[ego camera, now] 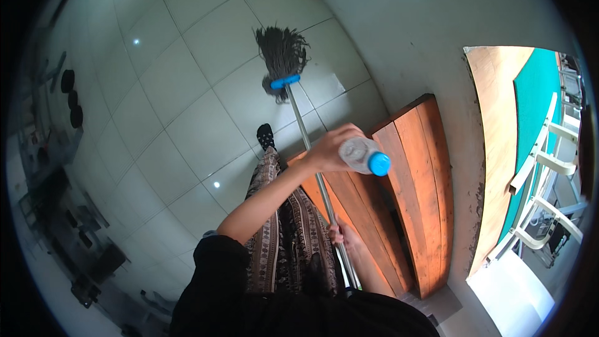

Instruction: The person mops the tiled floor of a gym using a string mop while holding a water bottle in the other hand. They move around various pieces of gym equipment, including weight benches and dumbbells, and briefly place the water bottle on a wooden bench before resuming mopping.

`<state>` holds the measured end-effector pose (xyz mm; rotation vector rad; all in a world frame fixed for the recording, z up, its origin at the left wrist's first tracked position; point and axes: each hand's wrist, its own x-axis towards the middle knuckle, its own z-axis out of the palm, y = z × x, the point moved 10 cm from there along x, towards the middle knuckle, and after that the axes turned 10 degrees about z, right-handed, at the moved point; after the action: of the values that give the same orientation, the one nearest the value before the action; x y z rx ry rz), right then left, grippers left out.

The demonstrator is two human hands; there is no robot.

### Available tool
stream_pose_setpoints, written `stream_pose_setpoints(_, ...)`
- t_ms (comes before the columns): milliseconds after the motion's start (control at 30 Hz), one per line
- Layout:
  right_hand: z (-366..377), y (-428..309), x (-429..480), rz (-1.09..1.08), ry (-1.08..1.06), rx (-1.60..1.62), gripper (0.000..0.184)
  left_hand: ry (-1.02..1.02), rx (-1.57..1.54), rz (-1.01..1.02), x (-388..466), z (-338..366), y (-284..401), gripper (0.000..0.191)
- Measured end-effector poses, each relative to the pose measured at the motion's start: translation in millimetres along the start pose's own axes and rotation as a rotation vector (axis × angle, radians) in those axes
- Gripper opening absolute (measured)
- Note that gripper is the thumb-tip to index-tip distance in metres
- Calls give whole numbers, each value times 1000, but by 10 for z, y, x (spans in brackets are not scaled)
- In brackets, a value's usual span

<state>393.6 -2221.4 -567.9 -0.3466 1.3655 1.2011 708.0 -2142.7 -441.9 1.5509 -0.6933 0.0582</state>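
My left hand (pixel 334 147) grips a clear plastic bottle (pixel 356 153) with a blue cap (pixel 379 164), above the seat of a wooden bench (pixel 369 206). Lower down, my right hand (pixel 340 233) is closed around the metal handle of a mop (pixel 300 119). The handle passes beneath my left forearm. At its far end, a blue clamp (pixel 285 81) holds dark grey mop strands (pixel 283 50), which lie spread on the tiled floor (pixel 173 117). The bottle is tilted, its cap towards the camera; its contents are hard to make out.
The bench backrest (pixel 419 192) stands along a pale wall (pixel 402 42) on the right. Beyond a wall opening are white metal frames (pixel 533 164) and a green surface (pixel 529 98). Dark gym-like equipment (pixel 70 98) lines the left side, blurred. My socked foot (pixel 265 136) is near the bench.
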Motion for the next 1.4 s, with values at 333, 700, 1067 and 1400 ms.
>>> stream_pose_setpoints(333, 1435, -1519, 969, -257, -452, 71, 27, 28, -5, -81, 337, 426, 244, 47)
stream_pose_setpoints(700, 228, -319, 342, -141, -281, 198, 24, -72, -156, -57, 613, 1577, -169, 49)
stream_pose_setpoints(1067, 474, -184, -3, -350, -267, 224, 20, -111, -61, -73, 418, 2431, -768, 49)
stream_pose_setpoints(1400, -9, 834, -944, -258, -23, -71, 29, -174, -29, -117, 279, 2588, -891, 61)
